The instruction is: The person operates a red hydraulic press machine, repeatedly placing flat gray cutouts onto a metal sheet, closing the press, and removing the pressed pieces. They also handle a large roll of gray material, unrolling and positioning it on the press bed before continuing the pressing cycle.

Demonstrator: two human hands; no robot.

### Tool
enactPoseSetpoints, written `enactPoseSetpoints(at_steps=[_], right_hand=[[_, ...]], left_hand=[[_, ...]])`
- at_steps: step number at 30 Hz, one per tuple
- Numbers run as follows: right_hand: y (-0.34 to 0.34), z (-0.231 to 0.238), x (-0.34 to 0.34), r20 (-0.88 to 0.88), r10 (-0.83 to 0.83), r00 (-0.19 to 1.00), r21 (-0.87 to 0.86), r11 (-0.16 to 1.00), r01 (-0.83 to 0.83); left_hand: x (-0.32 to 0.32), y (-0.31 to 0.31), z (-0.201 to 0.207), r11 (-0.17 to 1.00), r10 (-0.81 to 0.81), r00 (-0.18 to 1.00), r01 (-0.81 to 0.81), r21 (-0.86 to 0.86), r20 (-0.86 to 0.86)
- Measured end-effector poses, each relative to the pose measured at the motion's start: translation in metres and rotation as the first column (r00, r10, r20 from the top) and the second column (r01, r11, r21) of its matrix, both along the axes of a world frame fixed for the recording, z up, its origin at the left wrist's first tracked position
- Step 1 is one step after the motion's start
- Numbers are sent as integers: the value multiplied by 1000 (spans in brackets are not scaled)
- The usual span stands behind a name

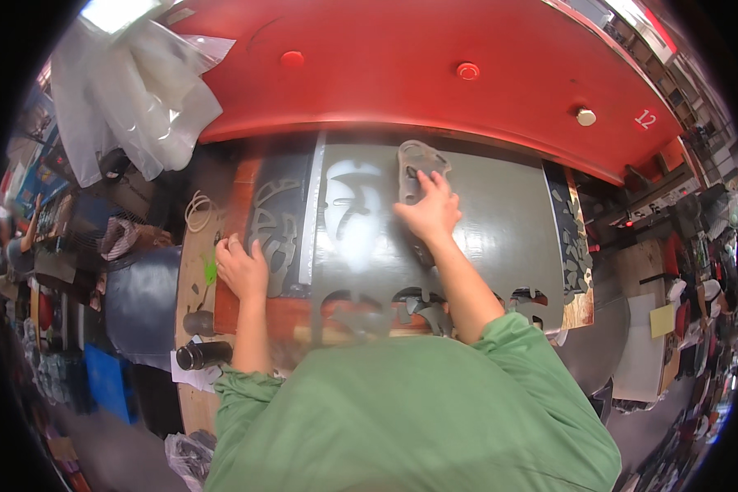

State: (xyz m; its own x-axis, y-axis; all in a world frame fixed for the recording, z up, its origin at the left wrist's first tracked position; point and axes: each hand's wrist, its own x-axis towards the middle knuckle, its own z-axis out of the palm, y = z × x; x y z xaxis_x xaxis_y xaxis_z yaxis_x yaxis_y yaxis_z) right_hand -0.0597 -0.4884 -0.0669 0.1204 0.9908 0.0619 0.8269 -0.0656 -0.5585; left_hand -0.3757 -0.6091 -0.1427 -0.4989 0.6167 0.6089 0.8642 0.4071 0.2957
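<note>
A red machine beam (377, 98) spans the far side, its lower edge running just beyond a wide grey sheet (500, 221) that covers most of the reddish-brown worktop (291, 312). The sheet's near edge is broken by curved cut-outs close to the person's green shirt (402, 410), and more curved shapes shine brightly toward its left; the broadest open room is its smooth surface right of the right forearm. Along its right edge runs a dark strip (578, 246) with many cut shapes, while beyond its left edge dark cut pieces (280, 246) lie beside a pale strip. On the left, a pale wooden side worktop (195, 408) carries a black bottle (203, 354), leaving little room near the left forearm. The cutting die (412, 156), a long outlined form, stands upper middle on the sheet, near the beam's edge. The right hand (433, 209) lies over it, fingers bent and touching it; whether they grip it, I cannot tell. The left hand (244, 269) is spread at the cut pieces' left side, thumb and fingers parted, holding nothing visible. A white printed number (645, 120) marks the beam's right end, near a pale knob (585, 116).
</note>
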Motion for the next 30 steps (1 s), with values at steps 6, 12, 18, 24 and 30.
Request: enactPoseSetpoints(at_steps=[6, 12, 18, 24, 30], right_hand=[[1, -26, -17, 129, 30, 991, 59, 998, -38], [18, -15, -78, 142, 8, 990, 52, 999, -15], [3, 62, -91, 184, 23, 983, -64, 998, -12], [-2, 99, -26, 174, 30, 984, -87, 996, -15], [112, 39, 126, -221, 258, 940, 172, 960, -223]], left_hand=[[53, -58, -1, 794, -596, 775, 608, 9, 211], [23, -88, -14, 754, -632, 733, 657, -21, 252], [24, -109, 31, 813, -581, 765, 565, 142, 277], [93, -108, 72, 774, -633, 753, 623, 114, 179], [163, 18, 14, 884, -466, 884, 463, 72, 33]])
